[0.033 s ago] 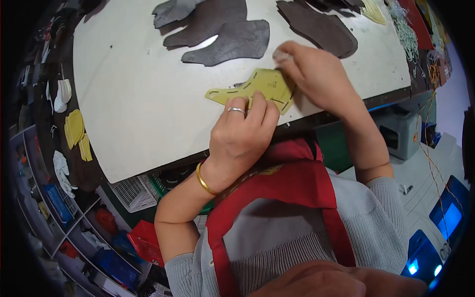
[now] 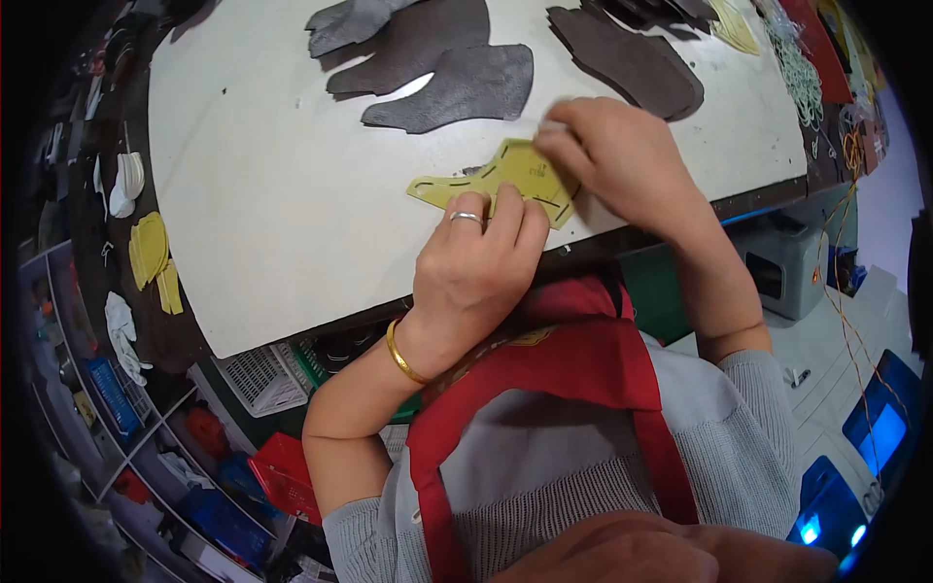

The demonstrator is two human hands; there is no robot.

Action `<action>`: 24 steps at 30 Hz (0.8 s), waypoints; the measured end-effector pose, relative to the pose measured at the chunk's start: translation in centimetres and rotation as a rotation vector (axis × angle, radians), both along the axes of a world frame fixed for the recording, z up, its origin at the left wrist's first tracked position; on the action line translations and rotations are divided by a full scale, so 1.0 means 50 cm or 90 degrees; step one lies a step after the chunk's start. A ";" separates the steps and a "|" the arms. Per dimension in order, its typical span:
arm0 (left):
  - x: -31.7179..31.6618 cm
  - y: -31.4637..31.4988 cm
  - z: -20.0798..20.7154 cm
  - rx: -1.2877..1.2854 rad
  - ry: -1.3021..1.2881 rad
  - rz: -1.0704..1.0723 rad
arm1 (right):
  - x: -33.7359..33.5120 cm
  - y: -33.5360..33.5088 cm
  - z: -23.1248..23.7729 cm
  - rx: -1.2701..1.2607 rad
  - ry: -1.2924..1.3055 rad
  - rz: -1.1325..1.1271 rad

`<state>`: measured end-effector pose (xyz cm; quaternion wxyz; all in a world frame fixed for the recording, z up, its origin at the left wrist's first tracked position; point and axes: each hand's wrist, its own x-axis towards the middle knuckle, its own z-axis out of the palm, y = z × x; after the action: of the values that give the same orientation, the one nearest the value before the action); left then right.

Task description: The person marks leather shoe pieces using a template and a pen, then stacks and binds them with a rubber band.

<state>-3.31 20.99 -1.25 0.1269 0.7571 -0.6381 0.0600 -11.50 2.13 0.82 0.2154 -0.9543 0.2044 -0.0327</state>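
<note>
Yellow template (image 2: 533,171) flat on table (image 2: 282,233), toward 5 o'clock | left hand (image 2: 478,255) at its 7 o'clock, fingers pressing its edge; thumb hidden, cannot tell if grip pinches | right hand (image 2: 622,160) at its 2 o'clock, grip curled, fingertips blurred, cannot tell if it pinches | dark pieces (image 2: 481,87), 11 and 1 o'clock

Yellow template (image 2: 530,171) partly covered, topmost dark pieces (image 2: 656,14) cropped

a yellow dark-dashed template (image 2: 525,173) lies on the white tabletop (image 2: 282,243), narrow end left
</note>
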 end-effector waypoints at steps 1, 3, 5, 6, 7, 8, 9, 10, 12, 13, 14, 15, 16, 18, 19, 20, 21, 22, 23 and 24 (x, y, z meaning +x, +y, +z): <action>0.003 0.002 0.001 -0.002 -0.005 0.010 | -0.003 0.001 0.007 -0.002 -0.005 0.010; 0.008 0.001 0.004 -0.061 0.033 -0.028 | -0.026 -0.020 0.021 0.101 -0.142 0.145; 0.048 -0.016 -0.010 -0.157 0.024 -0.034 | -0.063 -0.081 0.038 0.374 -0.212 -0.071; 0.064 -0.023 -0.015 -0.205 0.025 -0.045 | -0.077 -0.130 0.038 0.337 -0.248 -0.168; 0.080 -0.030 -0.015 -0.251 0.021 -0.055 | -0.079 -0.182 0.047 0.238 -0.145 -0.247; 0.095 -0.039 -0.009 -0.200 0.040 0.010 | -0.085 -0.215 0.040 0.120 -0.116 -0.295; 0.101 -0.046 -0.004 -0.147 0.060 0.074 | -0.111 -0.225 0.038 0.111 -0.115 -0.302; 0.094 -0.044 -0.001 -0.104 0.035 0.060 | -0.118 -0.237 0.029 0.137 -0.251 -0.281; 0.056 -0.006 0.002 -0.045 0.092 0.046 | -0.102 -0.198 0.020 0.271 -0.452 -0.227; 0.036 0.014 0.011 -0.003 0.157 0.016 | -0.092 -0.155 0.026 0.281 -0.447 -0.225; 0.016 0.023 0.004 -0.034 0.157 0.016 | -0.081 -0.122 0.029 0.302 -0.376 -0.182; 0.008 0.027 -0.003 -0.030 0.157 0.019 | -0.069 -0.094 0.029 0.323 -0.306 -0.139; 0.002 0.029 -0.004 -0.071 0.167 0.022 | -0.056 -0.071 0.029 0.336 -0.258 -0.124; -0.006 0.046 -0.023 -0.153 0.150 0.020 | -0.035 -0.039 0.010 0.342 -0.190 -0.075; -0.007 0.049 -0.022 -0.152 0.150 0.025 | -0.030 -0.027 0.000 0.331 -0.170 -0.046; -0.008 0.051 -0.019 -0.154 0.146 0.038 | -0.025 -0.019 -0.010 0.334 -0.156 -0.035; -0.010 0.053 -0.018 -0.156 0.142 0.050 | -0.024 -0.015 -0.020 0.335 -0.154 -0.031; -0.009 0.054 -0.021 -0.158 0.140 0.056 | -0.020 -0.013 -0.029 0.291 -0.134 -0.023; -0.008 0.054 -0.026 -0.134 0.154 0.056 | -0.016 -0.012 -0.036 0.246 -0.114 -0.016; -0.006 0.054 -0.029 -0.110 0.169 0.054 | -0.014 -0.011 -0.038 0.223 -0.104 -0.024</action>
<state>-3.62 23.69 -2.72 0.2720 0.7709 -0.5756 0.0196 -12.19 1.57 -1.08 0.3932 -0.8925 0.2067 -0.0782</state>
